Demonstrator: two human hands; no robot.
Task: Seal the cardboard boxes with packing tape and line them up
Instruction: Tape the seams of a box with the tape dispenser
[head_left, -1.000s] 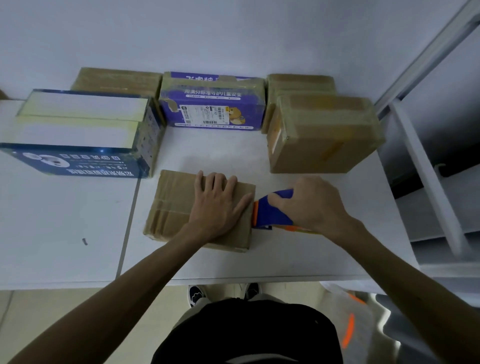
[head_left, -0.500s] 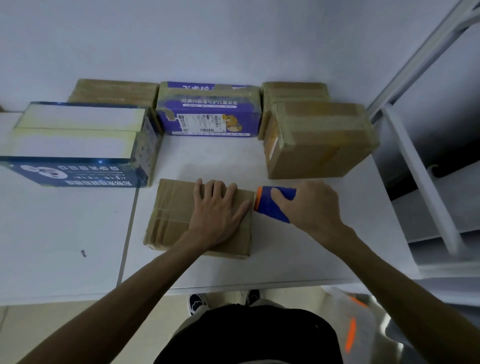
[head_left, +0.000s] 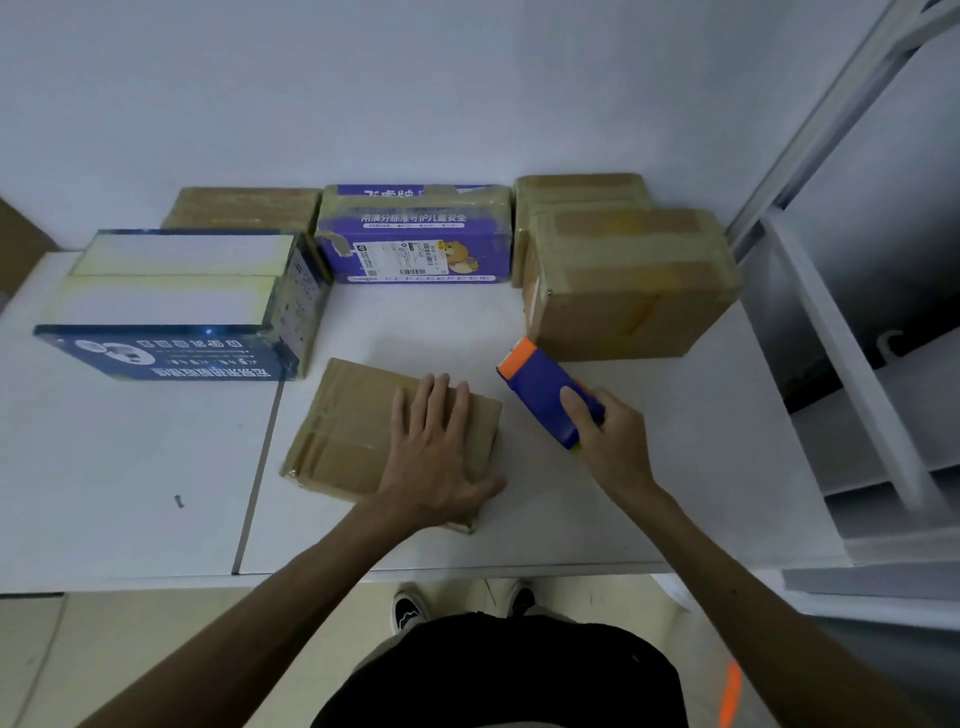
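A flat brown cardboard box (head_left: 353, 436) lies on the white table (head_left: 597, 519) in front of me. My left hand (head_left: 434, 457) rests flat on its right half, fingers spread. To the box's right, my right hand (head_left: 608, 441) grips a blue tape dispenser (head_left: 540, 389) with an orange tip, lifted and tilted so the tip points up-left, clear of the box. Taped boxes stand behind: a large brown one (head_left: 628, 286) at the right, a purple printed one (head_left: 415, 234) in the middle, a dark blue one (head_left: 182, 306) at the left.
Two more brown boxes (head_left: 244, 208) (head_left: 576, 189) stand against the back wall. A white metal frame (head_left: 857, 322) borders the table's right side. A seam (head_left: 260, 467) splits the tabletop left of the flat box. My shoes show below the table's near edge.
My right hand has lifted the tape dispenser off the flat box's right end and swung it up and to the right. My left hand stays pressed on the box.
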